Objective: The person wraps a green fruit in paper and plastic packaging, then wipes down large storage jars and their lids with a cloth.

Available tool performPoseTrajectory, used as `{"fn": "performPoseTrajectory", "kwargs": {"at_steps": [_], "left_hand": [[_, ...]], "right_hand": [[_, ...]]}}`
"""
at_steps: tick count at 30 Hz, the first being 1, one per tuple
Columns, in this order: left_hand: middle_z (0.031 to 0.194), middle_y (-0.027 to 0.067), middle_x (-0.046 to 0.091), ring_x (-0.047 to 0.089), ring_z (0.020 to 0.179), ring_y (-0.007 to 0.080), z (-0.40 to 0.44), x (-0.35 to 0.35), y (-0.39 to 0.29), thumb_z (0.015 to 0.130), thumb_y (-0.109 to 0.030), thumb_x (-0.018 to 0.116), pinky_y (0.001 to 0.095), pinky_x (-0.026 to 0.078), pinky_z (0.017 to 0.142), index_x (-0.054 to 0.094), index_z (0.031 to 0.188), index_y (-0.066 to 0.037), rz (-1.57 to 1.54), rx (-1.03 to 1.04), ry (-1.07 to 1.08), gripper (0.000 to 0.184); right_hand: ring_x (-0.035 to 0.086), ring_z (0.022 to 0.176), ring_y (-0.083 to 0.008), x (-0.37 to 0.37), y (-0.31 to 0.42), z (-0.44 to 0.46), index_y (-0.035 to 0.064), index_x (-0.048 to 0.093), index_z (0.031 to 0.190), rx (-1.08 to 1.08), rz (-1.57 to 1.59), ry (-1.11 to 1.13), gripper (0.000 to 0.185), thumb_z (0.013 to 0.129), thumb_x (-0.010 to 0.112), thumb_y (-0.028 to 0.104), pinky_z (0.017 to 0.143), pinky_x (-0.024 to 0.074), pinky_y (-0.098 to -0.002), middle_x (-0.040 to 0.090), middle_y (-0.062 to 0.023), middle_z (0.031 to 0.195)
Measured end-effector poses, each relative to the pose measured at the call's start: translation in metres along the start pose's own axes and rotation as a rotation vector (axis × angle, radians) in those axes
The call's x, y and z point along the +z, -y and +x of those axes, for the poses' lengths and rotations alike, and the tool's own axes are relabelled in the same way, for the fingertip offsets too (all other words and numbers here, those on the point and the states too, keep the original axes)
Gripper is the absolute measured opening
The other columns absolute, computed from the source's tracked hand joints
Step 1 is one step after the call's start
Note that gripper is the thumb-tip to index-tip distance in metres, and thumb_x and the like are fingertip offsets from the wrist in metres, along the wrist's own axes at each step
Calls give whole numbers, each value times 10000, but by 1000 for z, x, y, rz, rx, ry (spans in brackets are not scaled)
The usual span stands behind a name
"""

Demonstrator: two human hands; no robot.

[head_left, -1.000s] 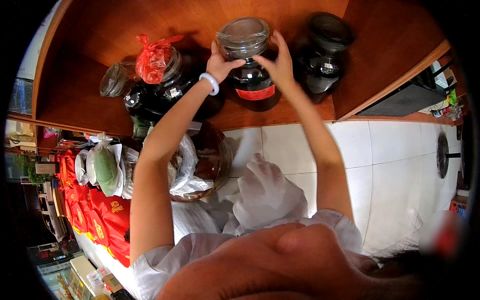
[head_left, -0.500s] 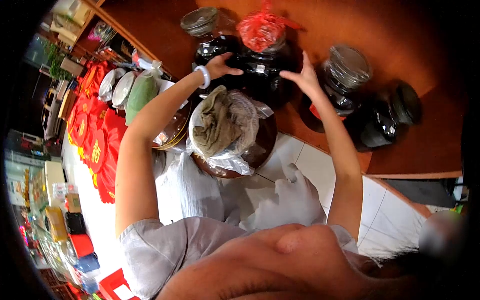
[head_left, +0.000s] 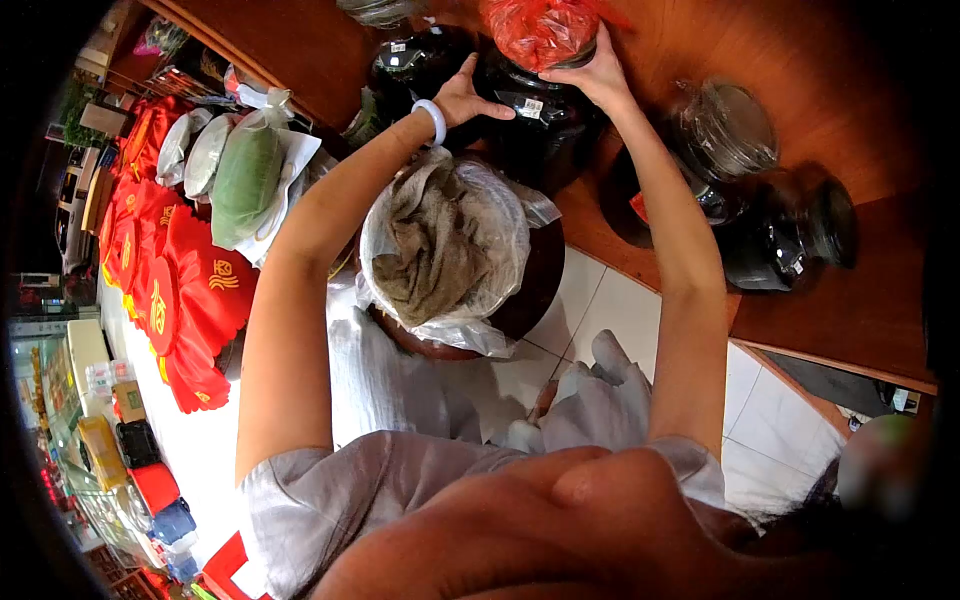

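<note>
A dark glass jar (head_left: 540,115) with a red plastic bag (head_left: 540,32) over its top stands on the wooden shelf. My left hand (head_left: 462,100), below a white bangle, is at the jar's left side, thumb and fingers spread. At the right of its neck, just under the red bag, is my right hand (head_left: 590,78), thumb apart from the fingers; some fingertips are hidden behind the bag. Another dark jar (head_left: 415,58) stands to the left. Two more, a plastic-wrapped jar (head_left: 730,130) and a dark lidded jar (head_left: 785,235), are on the right.
Below the shelf stands a large brown vessel (head_left: 540,280) topped with plastic and a brown cloth (head_left: 430,240). Red-covered containers (head_left: 185,290) and a green wrapped bundle (head_left: 247,185) are at the left. White floor tiles (head_left: 600,310) lie below the shelf.
Both hands have left the plastic-wrapped jar and moved left to the red-bagged jar. Over the last half second, my right hand rose to its neck. The view has turned left.
</note>
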State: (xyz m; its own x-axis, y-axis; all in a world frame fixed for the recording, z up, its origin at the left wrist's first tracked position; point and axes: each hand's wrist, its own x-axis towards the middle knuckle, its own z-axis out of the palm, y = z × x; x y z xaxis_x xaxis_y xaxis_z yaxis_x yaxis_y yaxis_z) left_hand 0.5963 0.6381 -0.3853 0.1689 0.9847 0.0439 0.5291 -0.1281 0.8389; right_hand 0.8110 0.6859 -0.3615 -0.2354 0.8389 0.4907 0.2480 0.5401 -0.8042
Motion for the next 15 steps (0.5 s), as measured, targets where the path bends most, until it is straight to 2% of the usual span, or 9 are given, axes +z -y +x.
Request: {"fn": "performPoseTrajectory", "kwargs": {"at_steps": [1,6,7,9,10,12,13,15], "left_hand": [[1289,249,315,324,1202,282,0,2,0,466,-294,838,289,280,978,16,1306,88,0,-1,2,1236],[1275,231,348,345,1189,263,3,0,5,481,-249,834,284,281,973,12,1313,74,-82,-5,33,1213],[1274,226,353,348,1186,259,3,1,3,480,-251,834,281,281,972,9,1313,74,-97,26,23,1216],[1295,217,325,326,1199,253,2,1,3,477,-229,837,284,269,981,-6,1315,68,-87,13,66,1225],[1309,215,301,307,1209,248,3,2,3,480,-208,836,286,261,985,-12,1315,67,-130,32,74,1221],[1347,209,227,252,1235,237,4,-1,-3,494,-146,828,291,237,999,-25,1315,65,-192,1,104,1203],[1349,211,220,247,1237,237,6,-1,-3,503,-131,823,287,228,1003,-26,1314,66,-183,19,90,1190],[1354,209,202,249,1235,237,10,-2,-2,491,-110,825,289,243,997,-37,1313,64,-205,23,106,1204]], "right_hand": [[443,1091,-217,-2,3,-3,2,254,1267,2,0,-1,973,489,820,142,927,346,-309,459,-125,1186],[351,1178,-195,6,8,-3,45,160,1313,47,712,74,1075,467,821,87,993,274,-352,379,-134,1265],[351,1178,-195,5,7,-3,45,160,1313,49,710,76,1075,467,821,87,993,274,-352,379,-134,1265],[339,1188,-212,1,3,-7,99,82,1347,14,505,63,1132,482,811,49,995,255,-425,357,-143,1285],[339,1188,-212,-1,0,-10,99,82,1347,13,506,62,1132,482,811,49,995,255,-425,357,-143,1285],[475,1077,-283,-4,-5,-12,-41,225,1275,33,-45,-108,1093,431,834,290,912,369,-334,483,-203,1161],[494,1055,-283,-4,-2,-14,-55,250,1259,40,-146,-141,1067,431,833,280,896,382,-331,502,-208,1139],[498,1049,-277,-6,-1,-13,-51,261,1256,36,-115,-137,1058,430,834,279,887,390,-321,506,-200,1135]]}}
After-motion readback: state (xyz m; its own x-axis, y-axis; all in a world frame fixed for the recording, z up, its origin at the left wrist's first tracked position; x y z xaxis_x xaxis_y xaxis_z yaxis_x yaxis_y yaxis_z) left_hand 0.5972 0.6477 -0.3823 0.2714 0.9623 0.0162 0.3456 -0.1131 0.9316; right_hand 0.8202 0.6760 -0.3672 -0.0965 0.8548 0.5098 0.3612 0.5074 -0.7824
